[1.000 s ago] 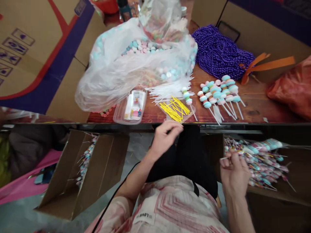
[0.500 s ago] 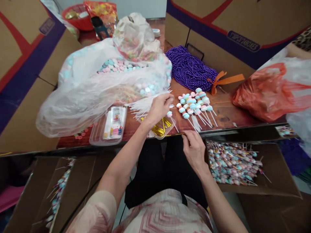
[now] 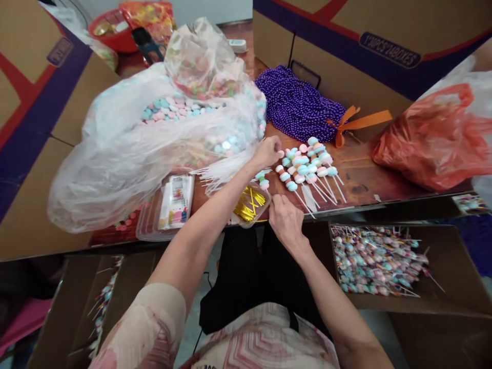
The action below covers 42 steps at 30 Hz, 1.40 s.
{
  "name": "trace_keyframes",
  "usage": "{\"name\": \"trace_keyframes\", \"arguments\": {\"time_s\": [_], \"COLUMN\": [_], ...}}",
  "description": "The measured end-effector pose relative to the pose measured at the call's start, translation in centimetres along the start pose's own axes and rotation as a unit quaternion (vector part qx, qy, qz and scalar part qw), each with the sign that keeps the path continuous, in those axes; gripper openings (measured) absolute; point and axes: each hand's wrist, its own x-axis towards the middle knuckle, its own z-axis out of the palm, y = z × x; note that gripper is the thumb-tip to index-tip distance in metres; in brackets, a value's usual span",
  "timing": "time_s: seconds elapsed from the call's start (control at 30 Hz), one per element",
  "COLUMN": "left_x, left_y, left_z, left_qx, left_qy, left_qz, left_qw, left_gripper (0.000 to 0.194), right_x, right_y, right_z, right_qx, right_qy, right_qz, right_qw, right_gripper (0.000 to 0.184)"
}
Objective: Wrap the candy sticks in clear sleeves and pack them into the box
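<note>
My left hand (image 3: 268,154) is curled with fingertips together at the left edge of a pile of candy skewers (image 3: 307,163). Whether anything sits in those fingers I cannot make out. At the table's front edge, my right hand (image 3: 286,220) is closed at the lower end of a separate candy skewer (image 3: 263,180) with blue, green and pink pieces; its stick is mostly hidden. Beside it lies a clear tub of gold twist ties (image 3: 251,204). Loose white sticks (image 3: 219,171) fan out behind my left forearm.
Clear bags of pastel candies (image 3: 169,110) cover the table's left side. A purple bead bundle (image 3: 300,105) lies behind the pile, a red plastic bag (image 3: 426,141) to the right. An open carton (image 3: 449,256) of wrapped skewers stands below right. A lidless-looking plastic tray (image 3: 148,220) holds printed packets.
My left hand has shifted right and slightly up to the pile's edge. My right hand has moved left and closed at the separate skewer's stick. The camera view has shifted a little.
</note>
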Motion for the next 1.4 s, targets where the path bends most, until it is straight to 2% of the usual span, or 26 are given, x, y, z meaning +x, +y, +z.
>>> {"name": "trace_keyframes", "arguments": {"time_s": [0.13, 0.27, 0.43, 0.63, 1.1, 1.27, 1.4], "left_x": [-1.7, -4.1, -5.6, -5.9, -6.2, -6.2, -6.1], "left_y": [-1.4, -2.5, -2.9, -2.6, -2.1, -2.1, -2.0], "left_z": [-1.7, -2.6, -2.2, -1.5, -2.4, -2.4, -2.5], "left_qx": [-0.045, -0.029, 0.017, 0.023, -0.014, -0.012, -0.007], "left_qy": [0.021, -0.027, -0.030, -0.060, -0.109, -0.108, -0.110], "left_qz": [0.029, 0.042, 0.064, 0.071, 0.043, 0.047, 0.047], "left_qw": [0.998, 0.998, 0.997, 0.995, 0.993, 0.993, 0.993], "left_gripper": [0.017, 0.012, 0.016, 0.018, 0.025, 0.024, 0.020], "right_x": [-1.0, -3.1, -5.1, -5.5, -5.2, -4.7, -3.7], "right_y": [1.3, 3.1, 4.1, 4.0, 3.7, 3.5, 2.9], "right_z": [-0.2, -0.7, -1.0, -1.0, -0.6, -0.7, -0.9], "right_qx": [0.060, 0.127, 0.202, 0.242, 0.235, 0.211, 0.147], "right_qy": [0.041, 0.078, 0.114, 0.134, 0.154, 0.121, 0.115], "right_qz": [-0.004, 0.000, 0.016, 0.027, 0.036, 0.039, 0.057], "right_qw": [0.997, 0.989, 0.973, 0.961, 0.959, 0.969, 0.981], "right_gripper": [0.023, 0.026, 0.022, 0.021, 0.024, 0.025, 0.023]}}
